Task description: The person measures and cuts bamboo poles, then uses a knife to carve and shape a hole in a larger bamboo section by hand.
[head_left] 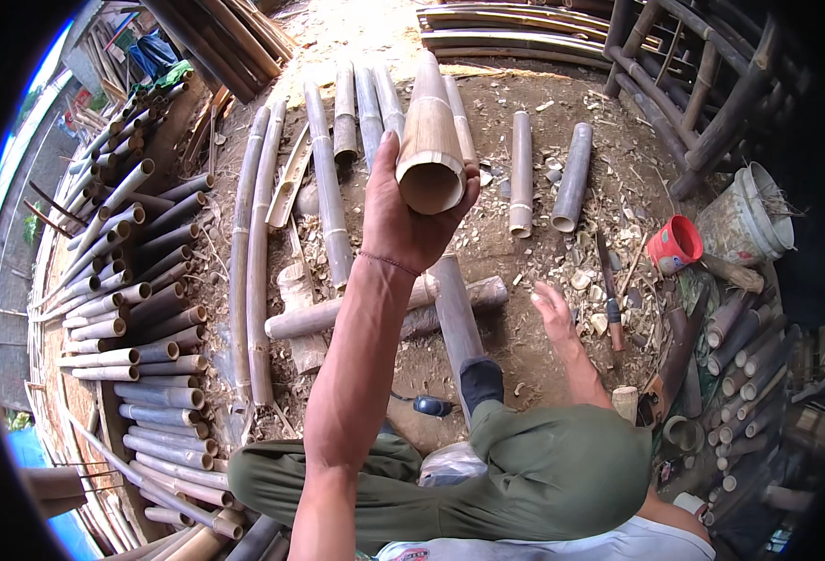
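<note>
My left hand (412,222) is raised with its fingers wrapped around a bamboo tube (431,126). The tube's hollow cut end faces me, and its surface near that end is pale and scraped. Lower down on the right, my right hand (557,313) is held above the ground beside my knee, fingers stretched and holding nothing. Nearest to it on the right lies a long knife (610,297) with a wooden handle. Below my left hand, a bamboo pole (455,313) leans across two crossing bamboo lengths (347,309).
Stacked bamboo tubes (165,397) fill the left side. Several loose bamboo lengths (328,192) lie ahead among chips. A red bucket (674,245) and whitish buckets (736,220) stand at right, near more stacked tubes (745,351). A dark object (433,406) lies by my legs.
</note>
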{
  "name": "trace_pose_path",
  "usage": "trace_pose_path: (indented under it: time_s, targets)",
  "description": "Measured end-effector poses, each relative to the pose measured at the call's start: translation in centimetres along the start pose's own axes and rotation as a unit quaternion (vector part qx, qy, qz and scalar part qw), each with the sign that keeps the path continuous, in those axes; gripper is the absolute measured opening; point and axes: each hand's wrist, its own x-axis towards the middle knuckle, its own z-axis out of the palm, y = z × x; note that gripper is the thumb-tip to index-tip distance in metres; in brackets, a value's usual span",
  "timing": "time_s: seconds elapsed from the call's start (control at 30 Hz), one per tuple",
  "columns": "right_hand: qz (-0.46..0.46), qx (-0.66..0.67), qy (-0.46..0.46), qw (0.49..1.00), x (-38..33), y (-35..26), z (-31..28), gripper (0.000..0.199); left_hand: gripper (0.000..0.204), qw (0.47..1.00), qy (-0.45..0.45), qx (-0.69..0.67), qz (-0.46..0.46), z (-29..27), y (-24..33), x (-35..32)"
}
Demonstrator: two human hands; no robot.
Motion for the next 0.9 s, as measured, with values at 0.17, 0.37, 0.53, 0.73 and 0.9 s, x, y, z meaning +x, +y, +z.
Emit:
trace_pose_path:
  time_s: [0.17, 0.37, 0.53, 0.73, 0.9]
  targets:
    - [0.115, 0.258, -0.189, 0.941, -0.9, -6.8, 4.7, 0.062, 0.061, 0.99, -0.031, -0.138, 0.025, -2.2, -2.7, -0.6]
    - [0.09, 0.316, -0.32, 0.888, 5.4, -11.4, 11.0, 0.065, 0.066, 0.986, 0.002, -0.074, -0.15, -14.6, -11.1, -5.6]
    - [-0.031, -0.067, -0.163, 0.984, 4.0, -10.2, 11.8, 0.067, 0.069, 0.958, 0.198, 0.131, -0.162, -14.3, -11.3, -6.7]
    - [-0.01, 0.075, -0.17, 0.982, 1.4, -10.8, 12.1, 0.078, 0.059, 0.98, 0.164, -0.012, -0.114, -15.5, -11.9, -8.5]
    - [0.106, 0.251, -0.253, 0.929, 2.1, -11.5, 10.9, 0.054, 0.058, 0.964, 0.185, 0.167, -0.097, -14.2, -11.9, -8.6]
